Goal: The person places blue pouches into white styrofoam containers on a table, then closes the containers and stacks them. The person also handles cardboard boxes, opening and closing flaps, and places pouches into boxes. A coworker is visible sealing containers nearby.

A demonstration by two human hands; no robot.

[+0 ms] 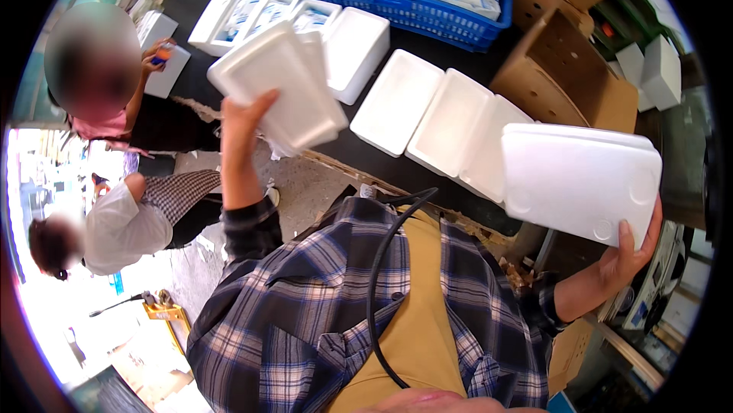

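My left hand is raised over the front edge of the black table, gripping white foam lids that look like at least two, overlapped and slightly blurred. Out to the right, my right hand grips a white foam piece by its lower right corner. Round marks show on its face and a second edge runs along its top; whether it is a box or stacked lids I cannot tell. Between my hands, white foam boxes stand in a row on the table. Another foam box stands farther left.
Foam boxes holding blue-and-white packs stand at the far left. A blue plastic crate full of similar packs sits behind. An open cardboard box is at right. Two people are on the left; one holds a small orange-and-blue item.
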